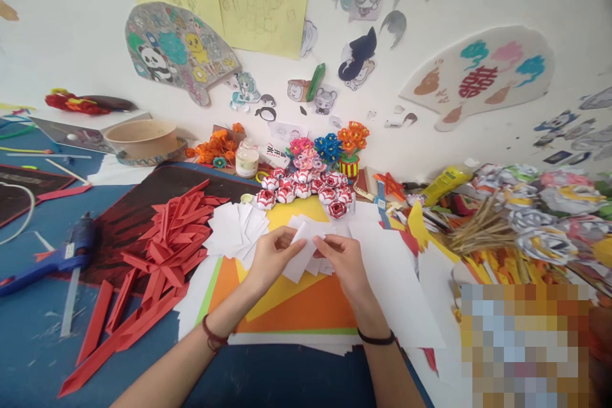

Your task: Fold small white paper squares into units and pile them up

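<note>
Here the white paper piece [302, 254] sits right between the two hands, above the orange sheet [306, 309] on the counter [38, 331]. The left hand [273, 256] pinches its left side, and the right hand [345, 260] pinches its right side, so both are just as near. The paper is small, white and folded, and its long side slants from low on the left up to the right. More white squares [236, 229] lie just behind, beside the red folded strips [172, 239].
</note>
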Demonstrator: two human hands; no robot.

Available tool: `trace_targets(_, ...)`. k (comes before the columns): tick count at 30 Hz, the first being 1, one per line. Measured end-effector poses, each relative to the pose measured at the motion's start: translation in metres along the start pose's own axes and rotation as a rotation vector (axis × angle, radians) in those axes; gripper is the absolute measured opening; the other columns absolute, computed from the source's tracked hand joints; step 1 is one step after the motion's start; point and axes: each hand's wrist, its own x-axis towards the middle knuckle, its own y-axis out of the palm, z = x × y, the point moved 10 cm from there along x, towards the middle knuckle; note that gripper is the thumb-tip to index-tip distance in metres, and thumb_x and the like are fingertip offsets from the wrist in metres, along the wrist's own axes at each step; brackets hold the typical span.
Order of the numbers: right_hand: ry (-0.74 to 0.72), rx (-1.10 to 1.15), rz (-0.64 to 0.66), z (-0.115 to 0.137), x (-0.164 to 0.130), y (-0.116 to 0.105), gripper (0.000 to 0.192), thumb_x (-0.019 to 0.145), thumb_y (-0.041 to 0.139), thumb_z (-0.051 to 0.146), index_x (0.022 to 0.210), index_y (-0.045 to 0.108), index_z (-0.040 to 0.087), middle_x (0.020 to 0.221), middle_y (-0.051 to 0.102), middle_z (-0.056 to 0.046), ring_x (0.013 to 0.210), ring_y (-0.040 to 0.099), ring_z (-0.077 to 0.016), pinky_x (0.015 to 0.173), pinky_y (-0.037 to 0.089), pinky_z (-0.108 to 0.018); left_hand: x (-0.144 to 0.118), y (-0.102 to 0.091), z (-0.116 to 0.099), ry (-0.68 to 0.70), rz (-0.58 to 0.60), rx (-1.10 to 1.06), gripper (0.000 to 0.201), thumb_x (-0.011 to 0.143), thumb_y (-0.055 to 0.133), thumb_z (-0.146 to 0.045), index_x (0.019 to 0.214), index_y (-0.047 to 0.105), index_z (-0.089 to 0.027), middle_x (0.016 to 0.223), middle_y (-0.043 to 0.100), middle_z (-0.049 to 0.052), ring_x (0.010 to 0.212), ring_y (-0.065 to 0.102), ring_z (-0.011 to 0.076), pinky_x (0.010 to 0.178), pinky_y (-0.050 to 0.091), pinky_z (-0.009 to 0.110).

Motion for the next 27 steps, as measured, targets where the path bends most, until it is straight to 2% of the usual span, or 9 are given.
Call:
trace_targets(7,-0.053,-0.059,-0.068,0.007,-0.002,-0.005,0.029,0.071,0.068,0.044,0.07,0.07,0.015,0.06,0.065,-0.004,0.059,0.061,-0.0187,0.057,0.048,-0.029,0.0,0.0,0.005,-0.044,-0.013,-0.078,0.031,0.075,0.064,-0.042,0.088,0.065,-0.014,0.081,0.071,0.007,0.071,0.066,0.0186,0.06,0.049,0.025)
trace_targets(14,-0.088,-0.087,-0.02,0.013,-0.003,-0.003,0.026,0.075,0.065,0.04,0.065,0.07,0.017,0.059,0.064,-0.003,0.059,0.06,-0.0174,0.057,0.045,-0.026,0.0,0.001,0.011,-0.067,-0.006,-0.106,0.031,0.075,0.064,-0.041,0.088,0.064,-0.013,0.08,0.071,0.007,0.069,0.065,0.0182,0.059,0.048,0.025)
trace_targets(27,-0.129,-0.128,-0.009,0.02,-0.005,0.0,0.03,0.08,0.06,0.04,0.064,0.068,0.016,0.06,0.065,-0.004,0.06,0.06,-0.0179,0.059,0.046,-0.027,0.0,0.001,0.013,-0.072,-0.014,-0.097,0.031,0.076,0.064,-0.042,0.086,0.064,-0.013,0.079,0.07,0.007,0.068,0.064,0.018,0.058,0.047,0.025)
